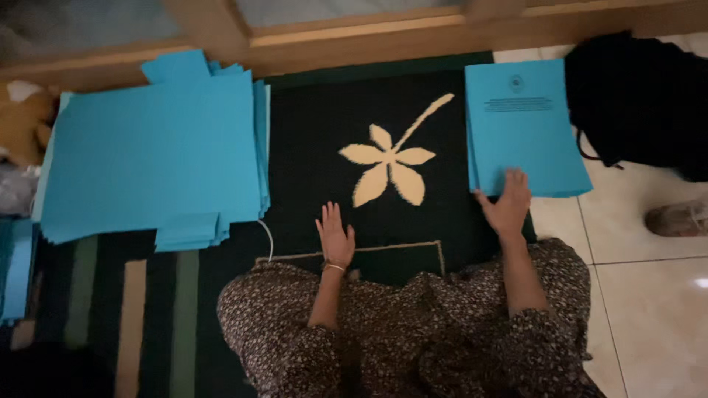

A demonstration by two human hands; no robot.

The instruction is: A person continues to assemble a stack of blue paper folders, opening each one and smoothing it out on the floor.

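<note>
your right hand (507, 206) lies flat, fingers spread open, on the near edge of a small stack of blue printed sheets (522, 133); it presses on the top sheet and grips nothing. that stack sits at the right edge of a dark rug (317, 169), partly over the pale floor tiles (649, 309). your left hand (334, 237) rests palm down on the rug, fingers straight and slightly apart, holding nothing, with a thin bracelet (335, 267) at the wrist. between your hands, a little further off, the rug shows a cream flower motif (391, 161). well to the left lies a large, loosely fanned pile of blue sheets (151, 155). a black bag (641, 96) sits just beside the small stack on the right, and a shoe (678, 219) lies on the tiles. your patterned skirt (413, 332) covers your knees.
</note>
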